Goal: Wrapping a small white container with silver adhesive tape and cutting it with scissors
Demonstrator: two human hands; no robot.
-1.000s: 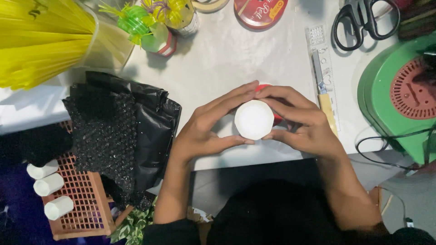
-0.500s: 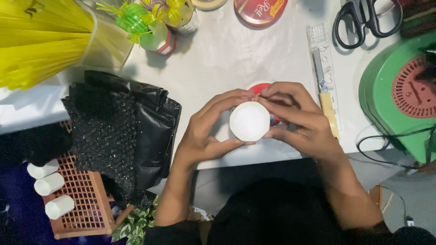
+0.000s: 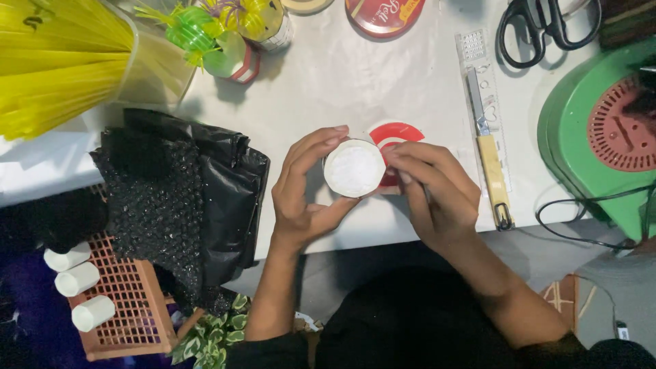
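At the far left, yellow strips [image 3: 48, 65] are fanning out of a clear container, and below them a brown plastic basket [image 3: 119, 301] is sitting beside three small white tubes [image 3: 76, 279]. A heap of black plastic bags [image 3: 184, 198] is lying over the edge of the white table [image 3: 328, 82]. Just right of it, the left hand [image 3: 301, 191] is curling around a small white cup [image 3: 353, 167], thumb under the lower rim and fingers bent over the top side, so the cup is being gripped above the table edge with its round white face turned up toward the camera. The right hand [image 3: 437, 188] is closing in from the other side, its fingertips pressed together and pinching at the cup's right rim, just over a red and white round piece [image 3: 396, 134] lying partly hidden beneath. To do this well, I judge the left hand should be keeping the cup steady while the right is working lightly at the rim, so the thin wall is not being crushed. Further right, a utility knife [image 3: 490, 154] is lying on a clear ruler [image 3: 473, 51], with black scissors [image 3: 540, 24] above and a green machine [image 3: 608, 130] at the edge.
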